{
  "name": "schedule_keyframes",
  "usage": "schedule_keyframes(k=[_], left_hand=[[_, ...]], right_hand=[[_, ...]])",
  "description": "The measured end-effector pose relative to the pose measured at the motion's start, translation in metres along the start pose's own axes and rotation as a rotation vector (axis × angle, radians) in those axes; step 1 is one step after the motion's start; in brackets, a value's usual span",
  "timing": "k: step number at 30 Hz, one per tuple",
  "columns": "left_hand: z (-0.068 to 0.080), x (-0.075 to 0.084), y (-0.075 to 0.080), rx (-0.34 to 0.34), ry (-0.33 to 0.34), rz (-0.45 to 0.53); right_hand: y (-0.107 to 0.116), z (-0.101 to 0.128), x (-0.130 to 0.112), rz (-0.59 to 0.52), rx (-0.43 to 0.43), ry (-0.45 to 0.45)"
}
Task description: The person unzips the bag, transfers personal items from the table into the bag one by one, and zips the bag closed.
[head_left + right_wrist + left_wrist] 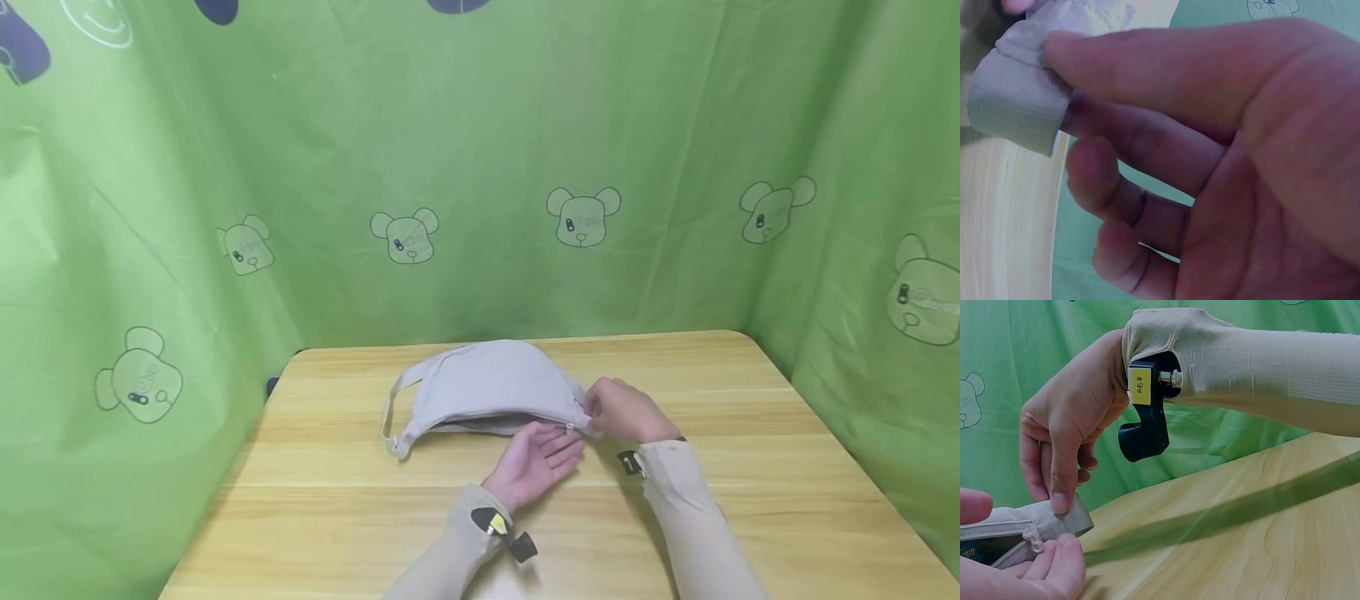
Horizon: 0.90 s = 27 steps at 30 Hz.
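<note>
While the right hand (626,410) pinches the grey bag's (487,387) end on the table (750,500), the left hand (534,458) pinches its zip pull (1033,538)

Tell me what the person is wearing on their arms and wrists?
Both arms have long, snug beige sleeves reaching to the wrists. The hands are bare. Each wrist carries a small black device: the left one has a yellow patch, and the right one has a yellow label with writing and a shiny metal screw.
</note>
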State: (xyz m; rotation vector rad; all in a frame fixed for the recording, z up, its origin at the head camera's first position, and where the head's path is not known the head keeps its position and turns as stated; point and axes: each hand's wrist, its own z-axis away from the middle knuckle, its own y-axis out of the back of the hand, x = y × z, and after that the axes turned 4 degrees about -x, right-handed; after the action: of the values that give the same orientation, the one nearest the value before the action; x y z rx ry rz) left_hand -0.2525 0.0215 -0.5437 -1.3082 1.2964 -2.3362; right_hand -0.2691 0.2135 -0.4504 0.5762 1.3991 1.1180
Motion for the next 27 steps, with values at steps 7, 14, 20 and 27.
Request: schedule_keyframes(k=[7,14,20,27], left_hand=[[-0.0023,0.0002,0.0029,-0.004,0.012,0.045],[-0.0049,-0.0002,0.0052,-0.032,-0.016,0.079],[-0.006,-0.0009,0.0035,0.007,-0.03,-0.007],[-0.0081,-0.0029,0.003,0.071,-0.066,-0.15]], right_hand=[[0.0021,0.0003,0.001,-0.01,-0.01,0.003],[0.0015,0.0005,0.0004,-0.007,-0.008,-0.009],[0.0021,0.0007,-0.0012,-0.005,-0.009,-0.01],[0.0003,0.0016,-0.0006,-0.022,-0.008,-0.015]])
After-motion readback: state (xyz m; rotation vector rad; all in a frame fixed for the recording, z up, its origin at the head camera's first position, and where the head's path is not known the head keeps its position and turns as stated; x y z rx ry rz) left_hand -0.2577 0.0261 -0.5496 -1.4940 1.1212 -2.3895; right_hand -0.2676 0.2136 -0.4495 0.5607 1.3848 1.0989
